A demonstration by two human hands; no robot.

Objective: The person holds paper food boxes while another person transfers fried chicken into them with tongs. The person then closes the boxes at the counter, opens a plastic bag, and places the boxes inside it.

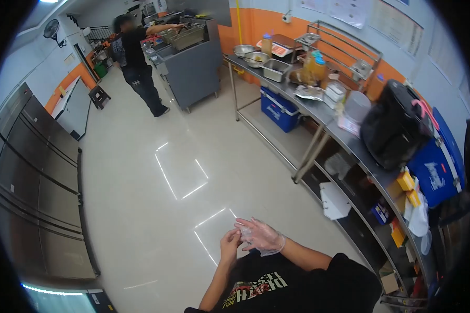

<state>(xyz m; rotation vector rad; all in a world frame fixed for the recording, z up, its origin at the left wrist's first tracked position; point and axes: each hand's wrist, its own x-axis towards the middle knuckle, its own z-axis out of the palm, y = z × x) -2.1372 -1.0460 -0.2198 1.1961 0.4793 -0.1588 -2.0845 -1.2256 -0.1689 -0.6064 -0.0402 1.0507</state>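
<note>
Over the tiled floor, just in front of my black shirt [261, 284], both hands meet. My right hand [259, 235] wears a clear plastic glove [272, 245], loose at the wrist, and its fingers are spread. My left hand [231, 245] is bare. Its fingers are pinched together on the glove's plastic beside the right hand's fingers.
A steel table [324, 115] with bowls, bottles and a black bag [399, 125] runs along the right, above shelves. Blue coolers [279, 109] stand below and beside it. Steel refrigerators [36, 182] line the left. Another person [136, 62] stands at a grey counter [193, 75] ahead.
</note>
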